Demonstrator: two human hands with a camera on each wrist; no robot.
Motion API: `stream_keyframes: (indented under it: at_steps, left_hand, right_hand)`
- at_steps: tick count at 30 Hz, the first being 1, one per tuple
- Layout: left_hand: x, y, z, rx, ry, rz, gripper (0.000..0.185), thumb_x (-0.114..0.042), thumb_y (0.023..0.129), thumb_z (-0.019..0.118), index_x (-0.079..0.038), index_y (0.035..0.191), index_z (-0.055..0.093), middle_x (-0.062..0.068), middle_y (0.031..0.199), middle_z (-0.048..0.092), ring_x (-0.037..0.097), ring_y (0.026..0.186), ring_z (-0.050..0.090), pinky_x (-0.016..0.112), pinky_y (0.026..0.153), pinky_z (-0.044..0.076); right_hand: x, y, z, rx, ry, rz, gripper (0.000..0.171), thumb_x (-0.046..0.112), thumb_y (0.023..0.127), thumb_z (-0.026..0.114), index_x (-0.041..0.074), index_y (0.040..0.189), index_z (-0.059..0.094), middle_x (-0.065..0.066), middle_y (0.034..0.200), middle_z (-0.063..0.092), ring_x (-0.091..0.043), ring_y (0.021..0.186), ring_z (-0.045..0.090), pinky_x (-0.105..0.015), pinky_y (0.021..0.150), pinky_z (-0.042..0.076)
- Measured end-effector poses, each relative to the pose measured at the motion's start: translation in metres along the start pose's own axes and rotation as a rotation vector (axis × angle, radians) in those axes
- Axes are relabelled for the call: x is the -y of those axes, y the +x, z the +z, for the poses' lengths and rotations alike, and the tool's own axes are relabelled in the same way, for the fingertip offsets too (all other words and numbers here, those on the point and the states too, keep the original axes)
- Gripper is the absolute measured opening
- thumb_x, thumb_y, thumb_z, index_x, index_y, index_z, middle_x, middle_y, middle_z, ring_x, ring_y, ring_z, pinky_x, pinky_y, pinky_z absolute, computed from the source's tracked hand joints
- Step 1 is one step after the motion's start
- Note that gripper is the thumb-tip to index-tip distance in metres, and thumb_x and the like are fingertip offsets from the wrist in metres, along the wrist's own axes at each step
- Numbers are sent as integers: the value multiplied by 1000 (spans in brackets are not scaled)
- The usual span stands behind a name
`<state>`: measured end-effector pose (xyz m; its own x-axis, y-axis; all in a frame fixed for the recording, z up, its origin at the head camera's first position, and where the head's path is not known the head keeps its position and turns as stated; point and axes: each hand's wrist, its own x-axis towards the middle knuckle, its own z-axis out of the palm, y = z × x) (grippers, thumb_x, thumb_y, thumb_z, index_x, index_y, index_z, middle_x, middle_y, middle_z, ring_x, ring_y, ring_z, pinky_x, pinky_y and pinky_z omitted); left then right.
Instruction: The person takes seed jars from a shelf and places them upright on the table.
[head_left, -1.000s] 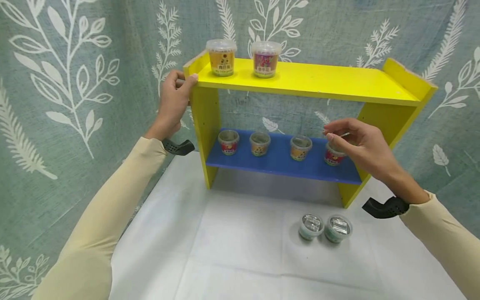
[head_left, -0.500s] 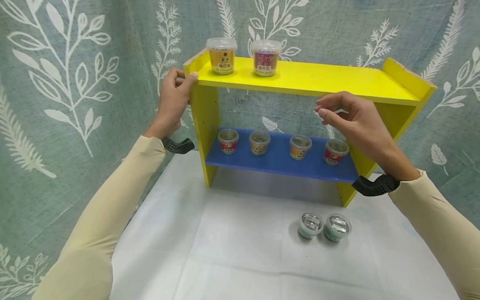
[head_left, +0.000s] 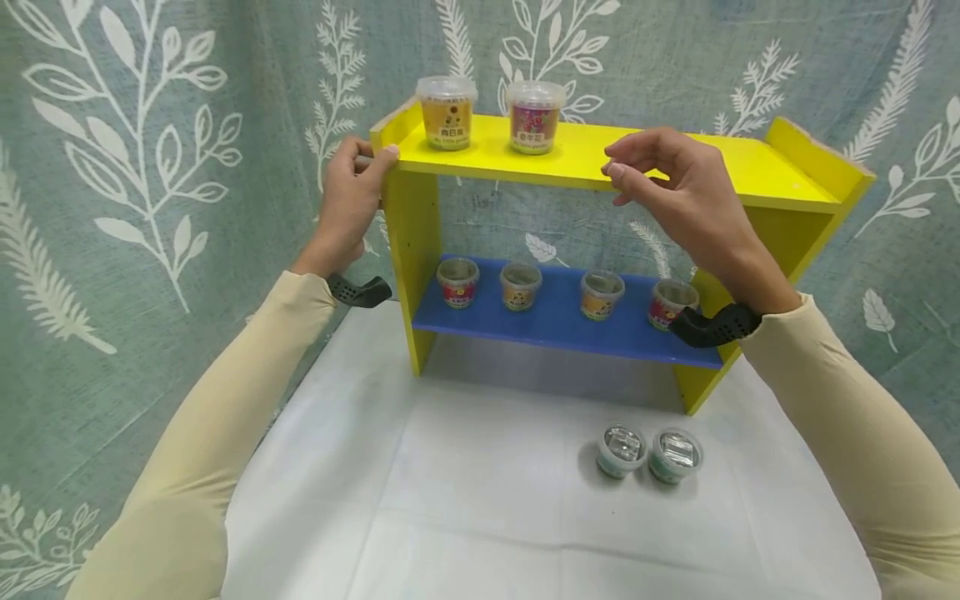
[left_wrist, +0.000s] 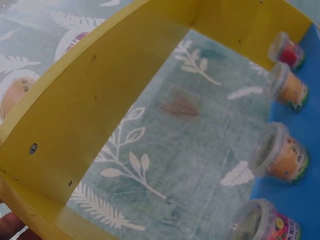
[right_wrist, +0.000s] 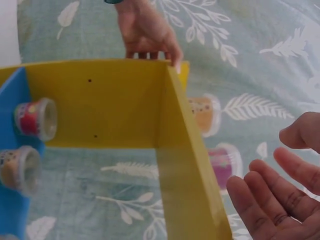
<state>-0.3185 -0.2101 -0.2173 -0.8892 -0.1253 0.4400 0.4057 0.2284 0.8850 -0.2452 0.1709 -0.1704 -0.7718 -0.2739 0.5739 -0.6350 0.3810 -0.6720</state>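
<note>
The right hand (head_left: 678, 196) has let go of the red cup (head_left: 670, 303) at the blue shelf's right end and lifted, empty with loose fingers, to the yellow shelf (head_left: 675, 167) front edge; the left hand (head_left: 348, 204) grips its left corner

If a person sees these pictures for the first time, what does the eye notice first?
First the bright yellow wooden shelf with a blue lower board carrying four small lidded plastic cups. The left hand grips its top left corner, while the empty right hand hovers at the top board's front edge, right of two taller clear-lidded tubs.
</note>
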Motion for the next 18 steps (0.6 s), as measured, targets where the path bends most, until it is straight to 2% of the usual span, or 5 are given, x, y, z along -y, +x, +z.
stream_keyframes:
  at_steps: [8, 14, 18]
  left_hand:
    - [-1, -1, 1, -4, -11, -7, 33, -46, 101, 63, -17, 115, 55, 5, 105, 57, 24, 93, 60, 35, 79, 47]
    - [-1, -2, 0, -7, 5, -6, 34, -47, 101, 62, -17, 114, 55, 6, 103, 58, 24, 89, 59, 35, 76, 48]
    - [0, -1, -1, -9, 14, -2, 36, -48, 101, 62, -17, 116, 55, 7, 105, 58, 25, 90, 60, 35, 77, 49]
  right_hand:
    - [4, 25, 9, 3, 20, -16, 34, 21, 99, 71, 7, 130, 66, -10, 116, 67, -25, 100, 64, -23, 82, 56]
    - [5, 43, 15, 17, -114, 24, 42, 32, 101, 68, 12, 138, 62, -6, 119, 66, -22, 97, 66, -25, 82, 54]
    - [8, 55, 19, 14, -139, 82, 50, 37, 100, 68, 13, 143, 58, -9, 127, 62, -22, 105, 64, -28, 86, 55]
